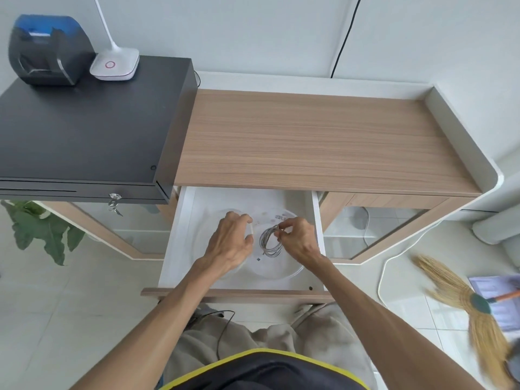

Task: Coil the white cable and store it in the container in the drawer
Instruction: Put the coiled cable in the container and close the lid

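Open drawer (184,220): coiled white cable (270,241), container (281,275)

In the open drawer (184,229), the coiled white cable (268,244) is pinched by the right hand (298,240) over the clear container (281,274) (rim held by the left hand (229,243)).

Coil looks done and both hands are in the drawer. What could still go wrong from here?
The white cable coil is untied, pinched only by the right hand; once released it may spring open over the low rim of the clear container. Its loose end trails below the coil and could catch on that rim. The left hand sits close beside the coil and might snag a loop.
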